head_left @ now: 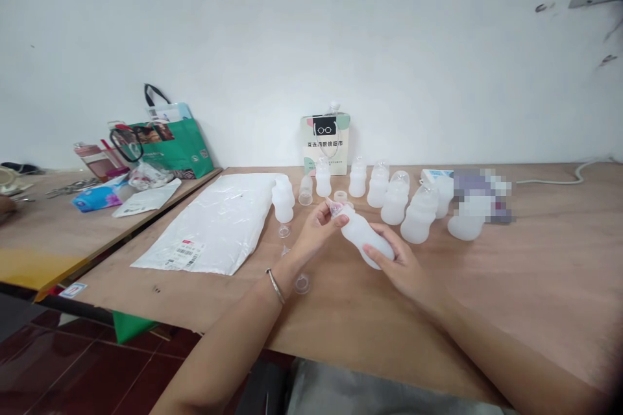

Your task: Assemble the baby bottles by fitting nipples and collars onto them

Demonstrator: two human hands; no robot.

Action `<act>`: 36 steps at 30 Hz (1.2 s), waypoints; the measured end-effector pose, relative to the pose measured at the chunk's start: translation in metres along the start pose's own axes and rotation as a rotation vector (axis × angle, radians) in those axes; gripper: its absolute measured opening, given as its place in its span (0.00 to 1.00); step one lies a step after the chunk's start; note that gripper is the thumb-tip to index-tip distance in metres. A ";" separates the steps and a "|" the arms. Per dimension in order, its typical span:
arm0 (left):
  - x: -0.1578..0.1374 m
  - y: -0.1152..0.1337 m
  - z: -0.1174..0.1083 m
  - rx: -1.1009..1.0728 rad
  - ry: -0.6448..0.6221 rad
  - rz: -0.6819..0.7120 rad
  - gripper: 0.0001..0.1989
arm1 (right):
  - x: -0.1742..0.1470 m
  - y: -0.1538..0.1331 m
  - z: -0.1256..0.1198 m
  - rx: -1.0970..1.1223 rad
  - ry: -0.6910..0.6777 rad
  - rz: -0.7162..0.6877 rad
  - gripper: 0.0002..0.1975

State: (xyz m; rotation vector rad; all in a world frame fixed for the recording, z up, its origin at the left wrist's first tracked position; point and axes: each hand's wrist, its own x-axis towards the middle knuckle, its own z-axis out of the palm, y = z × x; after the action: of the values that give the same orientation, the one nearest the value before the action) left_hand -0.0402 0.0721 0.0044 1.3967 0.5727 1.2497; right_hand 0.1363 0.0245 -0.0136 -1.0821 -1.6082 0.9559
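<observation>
My right hand [396, 259] is wrapped round the lower part of a frosted white baby bottle [363, 237], held tilted above the table with its top toward the left. At that top end, my left hand [324, 224] pinches a clear bottle nipple [335, 206] against the bottle's mouth. Whether the nipple is seated cannot be made out. Near my left wrist lie loose clear nipples [302, 283]. Behind my hands a white collar ring [341, 196] and a clear cap [305, 190] rest on the wood.
Several capped baby bottles [395, 198] stand in a curve at the back and right. A bottle without a cap [283, 198] stands beside a white plastic mailer [209, 220]. A paper bag [325, 142] leans on the wall; a green bag [180, 149] sits far left.
</observation>
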 end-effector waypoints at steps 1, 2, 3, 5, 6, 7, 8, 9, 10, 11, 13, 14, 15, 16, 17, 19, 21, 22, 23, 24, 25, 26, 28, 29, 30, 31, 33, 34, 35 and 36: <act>0.000 0.001 -0.001 -0.011 -0.017 -0.010 0.16 | 0.000 -0.002 0.000 0.092 -0.040 0.051 0.20; 0.000 0.002 -0.001 -0.028 -0.041 -0.019 0.17 | 0.000 -0.004 0.000 0.208 -0.098 0.119 0.20; 0.000 0.003 -0.001 -0.045 -0.068 -0.026 0.18 | 0.000 -0.006 0.000 0.329 -0.175 0.193 0.21; -0.001 0.006 -0.001 -0.067 -0.103 -0.029 0.19 | 0.001 -0.008 0.000 0.506 -0.307 0.310 0.24; -0.001 0.007 0.000 -0.067 -0.108 -0.027 0.19 | 0.001 -0.007 0.000 0.540 -0.318 0.328 0.26; -0.002 0.007 0.000 -0.061 -0.105 -0.022 0.19 | 0.001 -0.006 0.001 0.529 -0.280 0.311 0.26; -0.002 0.007 0.000 -0.049 -0.095 -0.013 0.18 | 0.001 -0.004 0.001 0.471 -0.201 0.264 0.26; -0.002 0.008 0.001 -0.033 -0.082 -0.003 0.17 | 0.001 -0.001 0.002 0.373 -0.098 0.199 0.27; -0.002 0.008 0.001 -0.016 -0.070 0.008 0.17 | 0.001 0.002 0.003 0.249 0.011 0.128 0.30; -0.002 0.008 0.001 -0.001 -0.064 0.016 0.16 | 0.000 0.004 0.004 0.118 0.110 0.061 0.33; -0.002 0.008 0.001 0.016 -0.069 0.022 0.16 | -0.001 0.005 0.004 -0.060 0.195 -0.003 0.33; -0.002 0.009 0.001 0.018 -0.080 0.014 0.16 | -0.001 0.003 0.003 -0.060 0.154 0.010 0.29; -0.003 0.009 0.001 0.016 -0.094 -0.003 0.17 | -0.001 0.001 0.002 0.001 0.051 0.052 0.24; -0.003 0.010 0.000 0.013 -0.109 -0.023 0.18 | -0.001 -0.002 0.000 0.105 -0.092 0.110 0.21; -0.004 0.011 0.000 0.010 -0.122 -0.042 0.18 | -0.001 -0.004 -0.001 0.225 -0.241 0.173 0.19; -0.004 0.011 0.000 0.004 -0.132 -0.060 0.19 | -0.001 -0.006 -0.002 0.403 -0.409 0.250 0.21; -0.003 0.012 0.000 0.005 -0.113 -0.040 0.17 | 0.000 -0.003 -0.001 0.371 -0.305 0.219 0.23; -0.003 0.011 0.001 0.010 -0.094 -0.025 0.16 | 0.001 0.000 0.001 0.280 -0.179 0.166 0.26; -0.003 0.011 0.001 0.020 -0.076 -0.014 0.16 | 0.001 0.003 0.003 0.167 -0.046 0.103 0.29; -0.002 0.011 0.001 0.032 -0.064 -0.010 0.16 | 0.002 0.006 0.004 0.057 0.055 0.046 0.30; -0.002 0.010 0.002 0.044 -0.058 -0.012 0.16 | 0.002 0.008 0.005 -0.022 0.108 0.004 0.29; -0.002 0.010 0.002 0.053 -0.059 -0.016 0.16 | 0.003 0.009 0.004 -0.054 0.101 -0.019 0.26; -0.003 0.010 0.001 0.045 -0.079 -0.034 0.17 | 0.004 0.008 0.002 0.022 -0.042 0.009 0.19; -0.003 0.010 0.000 0.031 -0.095 -0.046 0.18 | 0.004 0.006 0.001 0.101 -0.145 0.053 0.18; -0.003 0.010 0.000 0.016 -0.110 -0.057 0.18 | 0.004 0.004 0.000 0.183 -0.238 0.107 0.18; -0.003 0.010 -0.001 0.006 -0.118 -0.066 0.18 | 0.003 0.003 -0.001 0.252 -0.297 0.157 0.20; -0.003 0.010 -0.002 0.014 -0.109 -0.067 0.18 | 0.002 0.001 0.000 0.301 -0.285 0.192 0.21; -0.002 0.010 -0.001 0.031 -0.092 -0.057 0.17 | 0.001 0.001 0.002 0.275 -0.218 0.167 0.22; -0.002 0.010 -0.001 0.052 -0.075 -0.048 0.17 | 0.000 0.002 0.004 0.219 -0.131 0.126 0.22; -0.002 0.009 0.000 0.071 -0.064 -0.043 0.17 | -0.001 0.002 0.006 0.145 -0.055 0.082 0.24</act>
State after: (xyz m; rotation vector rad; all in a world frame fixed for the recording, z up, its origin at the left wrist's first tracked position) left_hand -0.0437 0.0684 0.0125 1.4702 0.6051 1.1560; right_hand 0.1313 0.0240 -0.0167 -1.0356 -1.5228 1.1477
